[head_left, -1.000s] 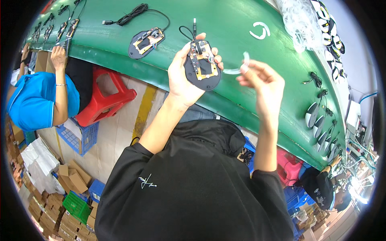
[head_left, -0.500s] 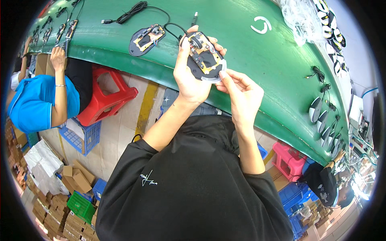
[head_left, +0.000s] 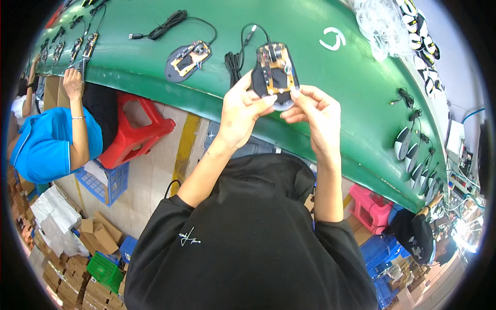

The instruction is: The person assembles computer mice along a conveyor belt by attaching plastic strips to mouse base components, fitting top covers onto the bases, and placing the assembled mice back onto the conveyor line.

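An open computer mouse base (head_left: 276, 72), black with a tan circuit board and a scroll wheel, is held over the near edge of the green table. My left hand (head_left: 240, 111) grips its lower left rim, thumb on the near end. My right hand (head_left: 316, 111) pinches the lower right rim. A pale translucent curved strip (head_left: 284, 105) lies along the near rim, partly covered by my fingers. From the far end runs a black cable, its bundle (head_left: 233, 63) resting on the table. Another open mouse base (head_left: 181, 66) lies to the left.
Two white curved strips (head_left: 341, 37) and a heap of clear plastic bags (head_left: 380, 28) lie farther right. Several assembled mice (head_left: 403, 142) line the right edge. At left, a co-worker in blue (head_left: 57, 137) sits near a red stool (head_left: 139, 126); a pink stool (head_left: 371, 209) stands right.
The held mouse base has turned more upright and shifted slightly right. My left hand has moved from around its left side to its lower left rim. The cable bundle now shows beside it.
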### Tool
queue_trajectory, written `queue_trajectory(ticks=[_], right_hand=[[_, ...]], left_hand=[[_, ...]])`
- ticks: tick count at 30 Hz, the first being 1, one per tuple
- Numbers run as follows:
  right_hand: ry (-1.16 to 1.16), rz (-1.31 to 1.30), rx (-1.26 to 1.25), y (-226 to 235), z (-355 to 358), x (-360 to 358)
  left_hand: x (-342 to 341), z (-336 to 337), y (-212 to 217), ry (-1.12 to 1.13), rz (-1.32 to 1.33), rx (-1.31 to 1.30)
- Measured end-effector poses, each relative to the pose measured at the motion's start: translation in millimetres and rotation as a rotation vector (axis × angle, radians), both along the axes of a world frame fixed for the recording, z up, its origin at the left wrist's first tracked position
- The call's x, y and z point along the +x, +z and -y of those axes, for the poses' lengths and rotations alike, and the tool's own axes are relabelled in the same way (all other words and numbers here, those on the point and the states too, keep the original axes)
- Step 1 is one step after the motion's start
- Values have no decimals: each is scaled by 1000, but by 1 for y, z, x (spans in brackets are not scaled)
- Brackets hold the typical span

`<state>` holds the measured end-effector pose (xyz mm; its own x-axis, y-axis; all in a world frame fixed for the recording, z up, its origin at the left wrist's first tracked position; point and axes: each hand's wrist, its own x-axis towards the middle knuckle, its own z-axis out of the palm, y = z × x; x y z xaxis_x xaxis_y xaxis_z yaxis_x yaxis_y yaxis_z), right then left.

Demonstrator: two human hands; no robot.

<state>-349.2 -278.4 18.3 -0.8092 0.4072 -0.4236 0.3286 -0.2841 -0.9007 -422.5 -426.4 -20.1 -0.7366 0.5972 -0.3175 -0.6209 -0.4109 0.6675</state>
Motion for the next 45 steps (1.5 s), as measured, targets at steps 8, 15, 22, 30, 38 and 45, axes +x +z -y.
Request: queue_trajectory(ticks=[8, 15, 22, 30, 38, 45], right_hand=[[201, 73, -34, -2, 24, 6], [315, -192, 903, 1, -44, -109], [898, -520, 1585, -58, -104, -325], [383, -134, 959, 16, -42, -156], [307, -188, 1280, 5, 47, -45], [291, -308, 1181, -2, 51, -22]], left_hand=[[-15, -1, 7, 45, -14, -94], [-29, 14, 2, 121, 77, 86], [-32, 19, 2, 82, 154, 344], [-37, 23, -2, 128, 297, 480], [-34, 2, 14, 155, 300, 370], [-23, -2, 3, 88, -212, -86]])
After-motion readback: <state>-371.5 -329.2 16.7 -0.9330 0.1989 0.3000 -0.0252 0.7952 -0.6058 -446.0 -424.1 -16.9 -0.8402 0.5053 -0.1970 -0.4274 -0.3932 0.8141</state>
